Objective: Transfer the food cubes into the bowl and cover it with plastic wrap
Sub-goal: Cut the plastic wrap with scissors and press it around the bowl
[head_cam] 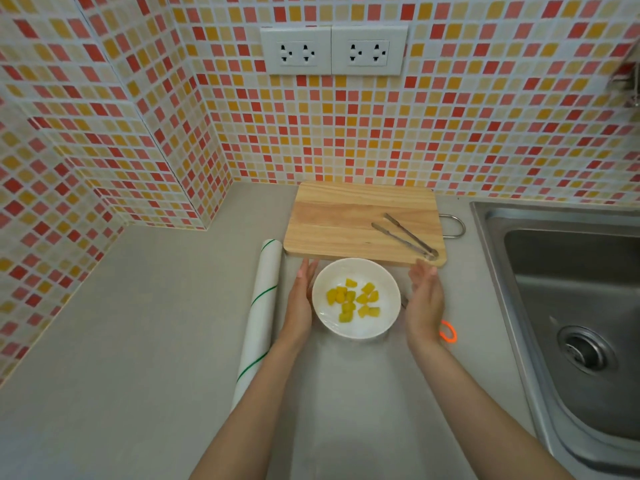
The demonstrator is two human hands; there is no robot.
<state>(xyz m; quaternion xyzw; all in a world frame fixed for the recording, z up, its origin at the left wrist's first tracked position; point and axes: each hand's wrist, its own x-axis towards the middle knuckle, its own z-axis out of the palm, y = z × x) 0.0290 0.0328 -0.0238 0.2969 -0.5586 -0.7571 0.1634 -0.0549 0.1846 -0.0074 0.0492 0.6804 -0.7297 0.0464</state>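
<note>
A white bowl (384, 282) stands on the grey counter just in front of the wooden cutting board (339, 220). Several yellow food cubes (353, 301) lie inside it, and a shiny film of plastic wrap appears stretched over its top. My left hand (302, 299) lies flat against the bowl's left side, fingers straight. My right hand (425, 303) is held flat a little off the bowl's right side, palm turned toward it. Left of my left hand lies the roll of plastic wrap (261, 310), white with green lines.
Metal tongs (407, 237) rest on the right part of the cutting board. An orange-handled object (449, 331) lies partly hidden behind my right wrist. A steel sink (571, 306) fills the right side. Tiled walls with power sockets (334, 50) stand behind.
</note>
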